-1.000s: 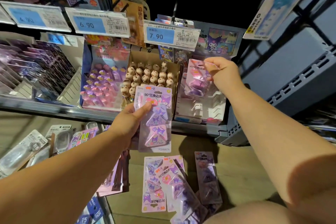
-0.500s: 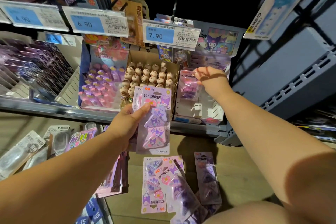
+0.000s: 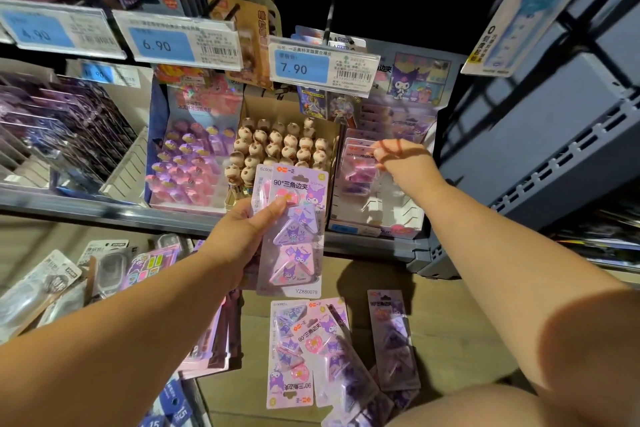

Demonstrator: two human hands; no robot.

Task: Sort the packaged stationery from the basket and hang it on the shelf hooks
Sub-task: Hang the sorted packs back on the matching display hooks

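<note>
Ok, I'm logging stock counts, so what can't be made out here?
Head view:
- How many clip packs the left hand holds: the front one covers the rest.
- Whether the right hand grips the boxed pack: its back hides the fingertips.
- 4.90 tag small print: blurred.

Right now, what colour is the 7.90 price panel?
Light blue price panel, clearest in head view.

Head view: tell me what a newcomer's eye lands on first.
The purple triangle-clip pack stands out at centre, held upright in the left hand. Just right of it, the right hand meets a similar pack in a display box, under the blue 7.90 price tag. Below, loose packs lie scattered on the floor.
</note>
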